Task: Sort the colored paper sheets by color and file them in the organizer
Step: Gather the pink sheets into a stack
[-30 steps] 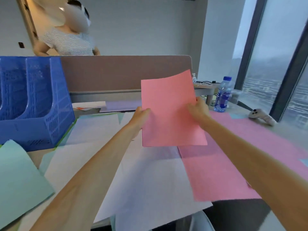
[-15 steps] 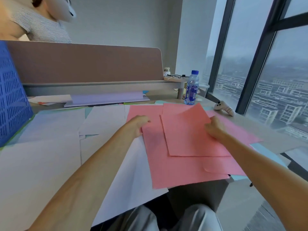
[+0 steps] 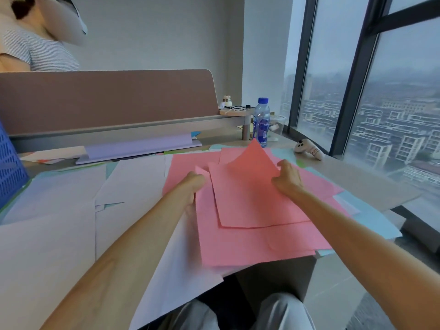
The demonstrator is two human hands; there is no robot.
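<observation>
A pile of pink sheets (image 3: pixel 252 241) lies on the desk in front of me. The top pink sheet (image 3: pixel 247 194) has its far corner curled upward. My right hand (image 3: pixel 287 178) pinches that sheet's right edge. My left hand (image 3: pixel 194 186) grips the left edge of the pink pile, fingers tucked under it. White sheets (image 3: pixel 59 225) cover the desk to the left, and light blue sheets (image 3: pixel 371 217) stick out from under the pink ones on the right. A corner of the blue organizer (image 3: pixel 9 167) shows at the left edge.
A water bottle (image 3: pixel 261 122) and a white controller (image 3: pixel 308 150) stand at the back right. A brown divider panel (image 3: pixel 107 98) closes off the far side, with a lilac folder (image 3: pixel 140 148) below it. Another person (image 3: pixel 35 44) sits behind it. Windows run along the right.
The pink sheet I held up in the air has come down onto the pink pile. My view turned right, away from the organizer. The top sheet's far corner now curls up.
</observation>
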